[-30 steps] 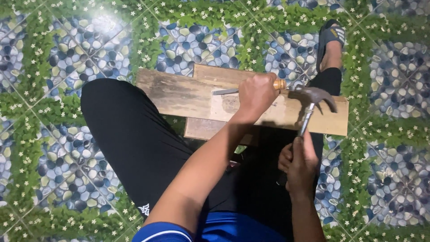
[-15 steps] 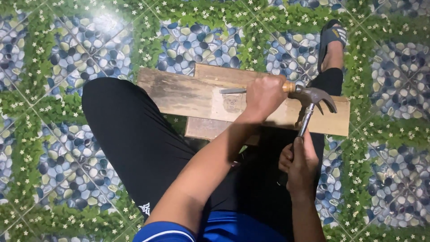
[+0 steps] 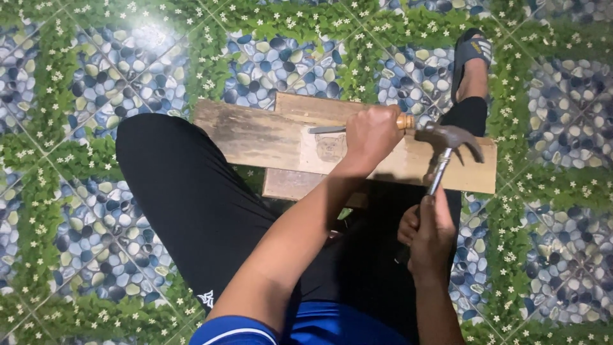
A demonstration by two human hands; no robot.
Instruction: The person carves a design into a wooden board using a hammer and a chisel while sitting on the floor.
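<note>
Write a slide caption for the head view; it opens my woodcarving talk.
Left hand holds a chisel on a wooden board; right hand holds a claw hammer.

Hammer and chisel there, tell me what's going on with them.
A person sits on the patterned tile floor with a wooden plank lying across another board. The left hand grips a chisel, its blade lying along the plank beside a small drawn figure. The right hand holds a claw hammer, its head close to the chisel's wooden handle end.

Chisel (image 3: 332, 129) handle mostly inside left hand (image 3: 372, 132)
</note>
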